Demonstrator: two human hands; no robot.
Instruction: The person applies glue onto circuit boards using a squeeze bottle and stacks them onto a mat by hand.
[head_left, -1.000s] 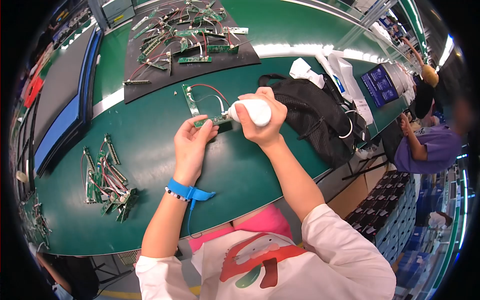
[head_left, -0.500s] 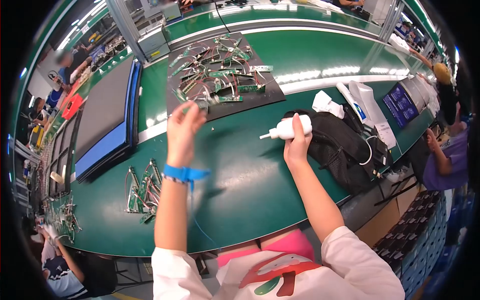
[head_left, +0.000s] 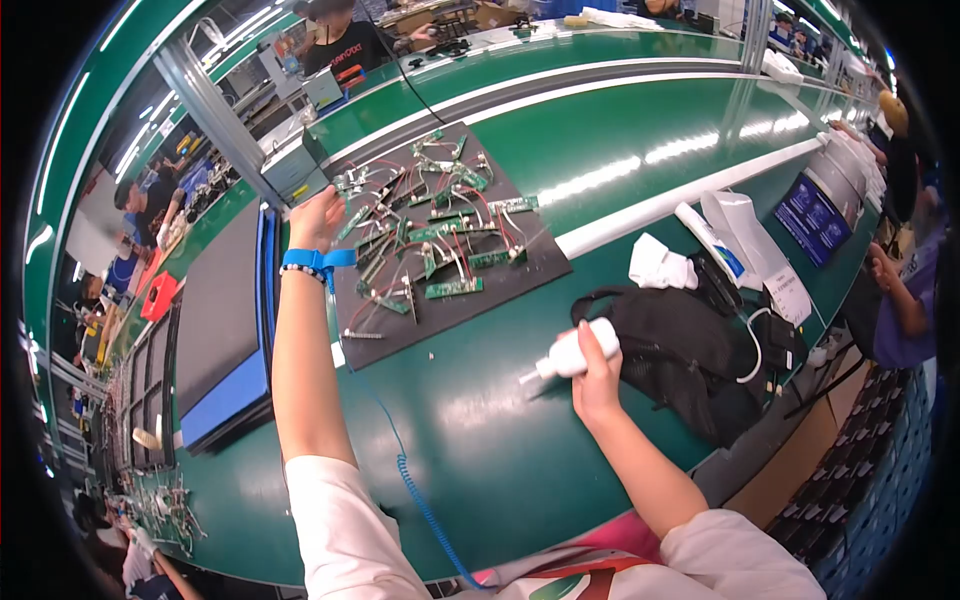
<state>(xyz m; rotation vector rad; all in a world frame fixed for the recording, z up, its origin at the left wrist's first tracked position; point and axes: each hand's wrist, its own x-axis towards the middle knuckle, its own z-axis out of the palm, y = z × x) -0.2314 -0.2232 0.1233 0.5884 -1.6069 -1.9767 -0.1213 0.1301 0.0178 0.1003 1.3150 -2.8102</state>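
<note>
My left hand (head_left: 317,218), with a blue wrist strap (head_left: 318,262), reaches to the far left corner of a black mat (head_left: 520,262). Its fingers are closed at the end of a small green circuit board (head_left: 352,181) with wires; the fingertips are partly hidden. Several more wired circuit boards (head_left: 455,288) lie spread over the mat. My right hand (head_left: 597,385) is wrapped round a white squeeze bottle (head_left: 583,349), above the green table. The bottle is tilted, its thin nozzle pointing left and down.
Right of the mat lie a black bag (head_left: 680,350), crumpled white paper (head_left: 662,262) and a blue packet (head_left: 806,220). Black and blue sheets (head_left: 222,320) are stacked at left. A coiled blue cord (head_left: 425,510) runs from the strap. Other people work around the benches.
My left hand has moved left to the mat's far corner. My right hand still holds the bottle, now tilted further down. The view has shifted, and the near boards on the table no longer show.
</note>
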